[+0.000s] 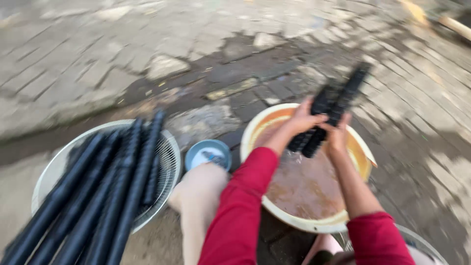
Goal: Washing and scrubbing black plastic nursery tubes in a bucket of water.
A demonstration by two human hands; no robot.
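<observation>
Obs.: left hand (305,119) and right hand (338,133) both closed around a bundle of black ribbed rods (333,110), held tilted over the basin (255,128), lower ends just above the water, upper ends pointing up and away to the right. Fingers wrapped around the bundle from either side; the hands sit close together, nearly touching. Motion blur over the rods, so rod count cannot be read.

Materials: rods look like hard matte plastic, surface ridged along the whole length. Basin is round, pale cream rim, orange inner wall, filled with murky brown water (306,186) (bottom not visible). Sleeves red, pushed up to the forearm.

To the left: a round wire-mesh basket (169,152), light grey, carrying a stack of longer black ribbed tubes (98,196) that overhang its near rim toward the lower left corner. Between basket and basin, a small blue bowl (208,154) on the ground, just beside the basin's rim.

Ground: uneven paving bricks (147,49), wet and dark in a band behind the basin, dry and pale farther out. Open paving beyond the basin's far rim and to the right.
</observation>
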